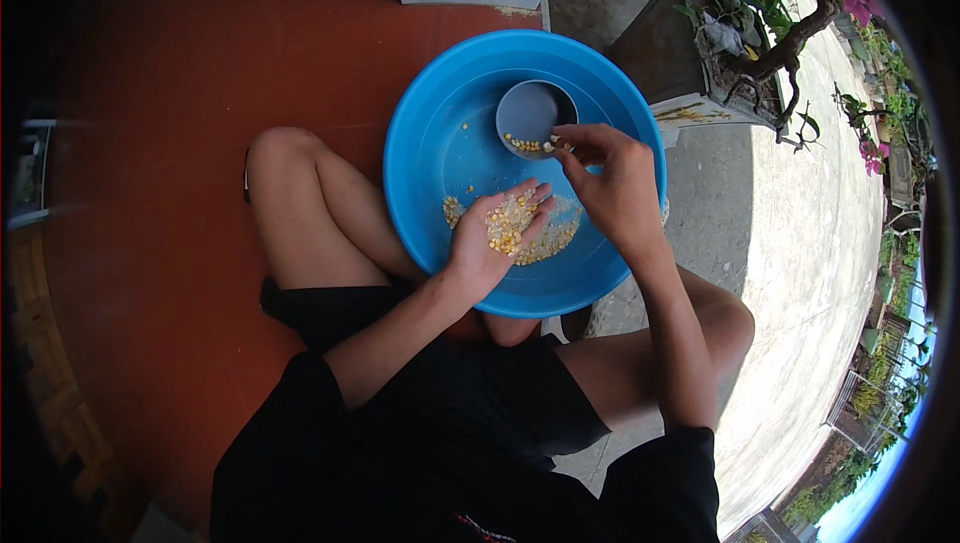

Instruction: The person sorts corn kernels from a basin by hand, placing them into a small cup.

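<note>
Black shirt [400, 493] spans the foreground. Corn kernels [508, 226] lie on the spread, upturned left hand [476, 251]; the right hand [612, 178] pinches pale bits [552, 145] above the grey bowl [528, 111].

It seems a home: red floor [180, 73], potted plant [680, 38], sunlit yard [800, 273].

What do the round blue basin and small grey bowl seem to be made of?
Round blue basin: probably plastic, smooth and softly glossy, evenly coloured, thick-rimmed.
Small grey bowl: perhaps metal, smooth, with a thin shiny rim, though plastic remains possible.
</note>
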Demonstrator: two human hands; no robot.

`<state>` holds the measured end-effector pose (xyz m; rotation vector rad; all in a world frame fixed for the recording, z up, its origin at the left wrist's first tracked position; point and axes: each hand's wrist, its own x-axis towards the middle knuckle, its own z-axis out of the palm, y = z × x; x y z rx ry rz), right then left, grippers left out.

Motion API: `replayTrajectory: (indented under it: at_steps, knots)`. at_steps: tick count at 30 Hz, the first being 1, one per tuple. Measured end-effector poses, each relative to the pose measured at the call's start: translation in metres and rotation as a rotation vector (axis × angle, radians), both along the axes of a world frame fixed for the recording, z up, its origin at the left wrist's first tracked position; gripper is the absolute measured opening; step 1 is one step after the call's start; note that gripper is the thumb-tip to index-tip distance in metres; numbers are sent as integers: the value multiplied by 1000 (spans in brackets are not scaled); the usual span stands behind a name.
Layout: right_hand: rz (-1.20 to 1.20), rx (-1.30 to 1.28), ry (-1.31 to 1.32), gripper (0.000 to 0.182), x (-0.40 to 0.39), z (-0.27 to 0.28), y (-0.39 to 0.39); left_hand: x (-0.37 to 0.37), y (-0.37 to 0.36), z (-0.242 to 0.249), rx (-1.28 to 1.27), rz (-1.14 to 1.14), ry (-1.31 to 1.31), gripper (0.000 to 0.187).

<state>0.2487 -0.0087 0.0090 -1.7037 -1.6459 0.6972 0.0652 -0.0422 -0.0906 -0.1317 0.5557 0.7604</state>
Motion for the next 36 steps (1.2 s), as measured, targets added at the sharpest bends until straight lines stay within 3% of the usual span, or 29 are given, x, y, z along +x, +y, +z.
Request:
replayTrajectory:
  at_steps: [4,7,11,15,17,19,20,22,25,27,28,30,32,33,34,36]
  knots:
    - [-157,94,31,33,14,-1,9,1,0,-2,4,26,-26,52]
    - [-131,45,36,36,21,-6,8,2,0,1,37,-2,118,53]
    - [-71,131,-212,36,23,2,0,4,-10,-6,203,-203,387,53]
    - [-160,154,-516,53,55,-10,-15,9,-17,-49,751,-339,715,55]
    - [-232,140,-612,61,74,-15,-25,2,-14,-34,968,-430,846,53]
    - [-306,100,-618,67,90,-27,-38,-17,-4,25,1177,-629,1089,50]
    - [-357,-8,-464,66,99,-37,-45,-28,4,48,1274,-734,1217,48]
    - [-444,-230,-149,65,115,-68,-62,-45,15,49,1382,-430,1418,48]
    - [-360,-228,366,55,130,-129,-86,-78,38,53,1468,139,1779,52]
    - [-345,-368,766,48,133,-132,-97,-100,49,59,1316,165,1957,59]
    - [-365,-433,782,48,133,-128,-99,-108,56,46,1232,144,2018,64]
    - [-425,-558,834,48,121,-104,-97,-123,66,9,921,-43,1527,69]
    - [-392,-515,791,36,124,-114,-94,-129,77,-24,1122,-158,1444,71]
    - [-403,-522,750,31,127,-119,-97,-119,63,-4,1180,-32,1500,68]
    - [-432,-538,694,31,126,-114,-98,-115,67,-31,1246,132,1449,66]
    - [-443,-530,630,32,116,-101,-96,-121,67,-13,993,-105,1169,69]
